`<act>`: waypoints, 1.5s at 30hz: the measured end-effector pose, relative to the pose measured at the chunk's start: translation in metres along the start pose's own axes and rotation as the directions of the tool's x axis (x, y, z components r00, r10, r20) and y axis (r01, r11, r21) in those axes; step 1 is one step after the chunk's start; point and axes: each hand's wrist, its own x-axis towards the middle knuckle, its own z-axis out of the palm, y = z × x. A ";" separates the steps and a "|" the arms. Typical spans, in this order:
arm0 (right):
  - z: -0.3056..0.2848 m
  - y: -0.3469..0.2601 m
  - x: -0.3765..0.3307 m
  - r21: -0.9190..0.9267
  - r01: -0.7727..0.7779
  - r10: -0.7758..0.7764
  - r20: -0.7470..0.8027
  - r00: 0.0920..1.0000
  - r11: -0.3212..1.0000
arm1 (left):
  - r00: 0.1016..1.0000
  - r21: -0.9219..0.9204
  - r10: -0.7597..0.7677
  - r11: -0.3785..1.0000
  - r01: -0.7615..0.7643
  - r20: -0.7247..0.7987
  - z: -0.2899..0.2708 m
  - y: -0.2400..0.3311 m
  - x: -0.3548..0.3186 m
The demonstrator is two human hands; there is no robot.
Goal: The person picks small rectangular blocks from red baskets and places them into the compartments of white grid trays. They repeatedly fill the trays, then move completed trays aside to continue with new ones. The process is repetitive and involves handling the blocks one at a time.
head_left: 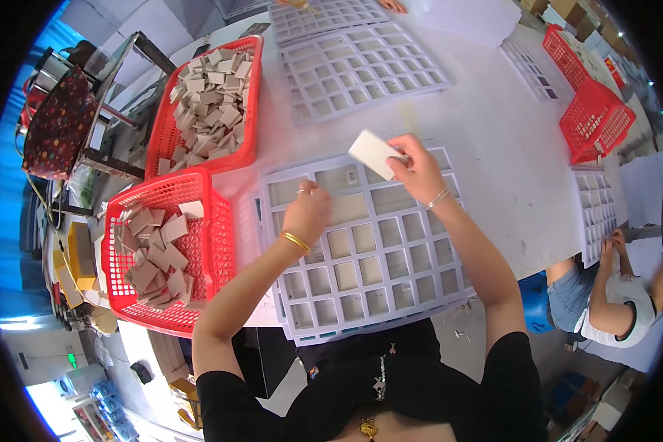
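White, flat and rectangular, the tile (372,153) is pinched at its right end between the thumb and fingers of your right hand (420,171), raised over the far edge of the white grid tray (374,320) on the counter (508,214). It points away to the left of that hand, its long axis slanting from the far left corner down toward your grip, so it sits between your two hands, with the right one much the nearer. Your left hand (308,212) hangs curled over the grid tray's far left part, just beside a cream tile (348,209) lying in a wide compartment; you cannot tell from here whether those fingers are touching or gripping anything, since their tips are hidden. Left of the grid tray stand a nearer red basket (225,243) and a farther red basket (256,103), both holding loose tiles; beyond the grid tray lies another grid tray (372,102). As for writing, a small printed label (352,177) shows inside a far compartment of the grid tray, too tiny for you to read, and you can make out no brand on the tiles
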 end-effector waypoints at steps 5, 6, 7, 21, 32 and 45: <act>0.031 -0.004 0.026 -0.155 0.025 0.011 0.227 0.974 0.988 | 0.957 0.252 0.275 0.923 -0.289 0.093 -0.006 0.004 -0.026; 0.037 -0.004 0.030 -0.204 0.008 0.050 0.277 0.960 0.979 | 0.941 0.251 0.320 0.907 -0.337 0.106 -0.003 0.002 -0.032; 0.042 -0.004 0.035 -0.253 -0.006 0.090 0.323 0.942 0.968 | 0.923 0.249 0.365 0.889 -0.384 0.119 -0.001 0.001 -0.036; 0.092 -0.002 0.023 -0.698 0.548 -0.187 0.528 0.829 0.461 | 0.971 0.142 0.221 0.962 -0.233 0.096 -0.012 0.006 -0.045; -0.065 0.049 -0.095 -0.737 0.051 -0.248 -0.161 0.955 0.674 | 0.895 -0.187 -0.293 0.952 0.242 -0.335 0.007 -0.036 -0.168; -0.053 0.045 -0.201 -0.117 -0.195 0.111 -0.505 0.856 0.974 | 0.827 -0.736 -0.476 0.667 0.119 -0.298 0.006 -0.036 -0.164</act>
